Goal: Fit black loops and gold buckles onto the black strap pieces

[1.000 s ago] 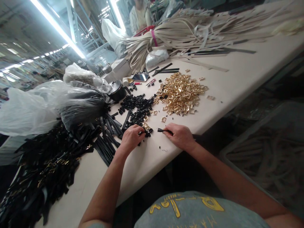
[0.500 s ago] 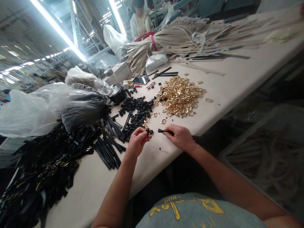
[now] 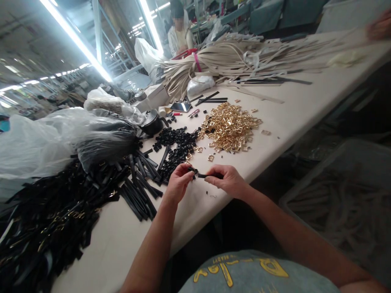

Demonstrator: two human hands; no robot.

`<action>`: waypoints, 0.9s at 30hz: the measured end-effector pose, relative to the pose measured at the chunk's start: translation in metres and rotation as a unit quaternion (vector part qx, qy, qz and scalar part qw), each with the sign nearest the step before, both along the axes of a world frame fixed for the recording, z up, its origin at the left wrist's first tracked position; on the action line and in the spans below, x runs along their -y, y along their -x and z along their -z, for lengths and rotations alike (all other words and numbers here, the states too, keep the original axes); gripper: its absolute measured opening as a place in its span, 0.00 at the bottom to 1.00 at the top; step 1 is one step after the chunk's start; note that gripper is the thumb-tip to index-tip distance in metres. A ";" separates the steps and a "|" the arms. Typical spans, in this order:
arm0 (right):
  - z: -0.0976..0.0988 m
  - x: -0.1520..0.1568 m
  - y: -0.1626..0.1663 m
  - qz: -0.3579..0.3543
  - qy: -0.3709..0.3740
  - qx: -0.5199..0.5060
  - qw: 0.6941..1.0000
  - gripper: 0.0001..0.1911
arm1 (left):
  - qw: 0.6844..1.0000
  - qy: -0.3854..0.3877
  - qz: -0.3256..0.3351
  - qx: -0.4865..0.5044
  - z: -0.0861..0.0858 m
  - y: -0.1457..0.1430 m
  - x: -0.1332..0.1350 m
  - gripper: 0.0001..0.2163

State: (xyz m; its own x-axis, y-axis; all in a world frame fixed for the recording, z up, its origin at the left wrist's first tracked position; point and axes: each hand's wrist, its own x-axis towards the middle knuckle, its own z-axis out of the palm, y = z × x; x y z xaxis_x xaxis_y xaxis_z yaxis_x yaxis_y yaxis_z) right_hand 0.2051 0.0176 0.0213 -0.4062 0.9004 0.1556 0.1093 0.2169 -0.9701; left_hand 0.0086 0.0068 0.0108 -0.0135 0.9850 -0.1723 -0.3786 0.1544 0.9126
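Observation:
My left hand pinches a small black loop between thumb and fingertips. A narrow black strap is gripped in my right hand, its end pointing left. The strap's end meets the loop; whether it has passed inside, I cannot tell. Just beyond my hands lie a pile of small black loops and a heap of gold rectangular buckles. Several black strips lie left of my left hand.
Black straps with gold buckles cover the table's left side, below plastic bags. A black lidded pot, a phone and bundled beige straps sit farther back. A person is behind the table; another person's hand shows far right.
My hands have come together, and the strap's end has moved left to the black loop. The gap between them has closed. The view has shifted slightly.

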 end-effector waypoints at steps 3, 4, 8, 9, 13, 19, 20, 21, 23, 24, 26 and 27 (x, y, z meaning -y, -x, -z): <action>-0.005 0.001 0.010 -0.024 0.041 -0.016 0.999 0.10 | 0.997 -0.045 -0.022 -0.059 0.000 -0.005 0.001 0.17; -0.004 0.000 0.013 -0.021 0.049 -0.019 0.998 0.11 | 0.994 -0.060 -0.031 -0.082 0.001 -0.006 0.001 0.17; 0.001 -0.005 0.019 0.003 0.068 -0.019 0.997 0.11 | 0.980 -0.108 -0.056 -0.156 0.003 -0.011 0.004 0.14; 0.003 -0.006 0.020 0.012 0.064 -0.014 0.998 0.11 | 0.977 -0.114 -0.060 -0.167 0.004 -0.012 0.005 0.14; 0.005 -0.007 0.021 0.053 0.021 0.019 0.998 0.11 | 0.972 -0.127 -0.079 -0.180 0.004 -0.017 0.008 0.12; 0.003 -0.004 0.020 0.104 -0.044 0.074 0.991 0.09 | 0.986 -0.096 -0.068 -0.114 -0.004 -0.020 0.012 0.11; 0.002 -0.003 0.019 0.108 -0.059 0.090 0.988 0.08 | 0.990 -0.079 -0.066 -0.098 -0.005 -0.019 0.012 0.11; 0.001 -0.001 0.019 0.112 -0.078 0.110 0.984 0.07 | 0.993 -0.059 -0.064 -0.077 -0.005 -0.018 0.011 0.11; 0.000 0.003 0.017 0.125 -0.124 0.152 0.973 0.05 | 0.998 -0.019 -0.060 -0.025 -0.005 -0.017 0.009 0.12; -0.001 0.004 0.017 0.132 -0.147 0.172 0.965 0.05 | 0.998 -0.001 -0.055 0.002 -0.004 -0.017 0.008 0.13; -0.001 0.007 0.016 0.144 -0.189 0.203 0.950 0.04 | 0.997 0.031 -0.046 0.047 -0.003 -0.016 0.006 0.15; 0.000 0.008 0.015 0.148 -0.206 0.213 0.943 0.04 | 0.996 0.045 -0.041 0.065 -0.003 -0.016 0.006 0.16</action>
State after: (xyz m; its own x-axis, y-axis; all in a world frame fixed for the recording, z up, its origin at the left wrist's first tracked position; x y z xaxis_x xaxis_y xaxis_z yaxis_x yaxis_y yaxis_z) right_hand 0.1897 0.0096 0.0217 -0.2504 0.8831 0.3966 0.5856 0.4645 -0.6644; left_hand 0.0250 0.0013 0.0136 -0.0644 0.9620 -0.2653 -0.5071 0.1974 0.8390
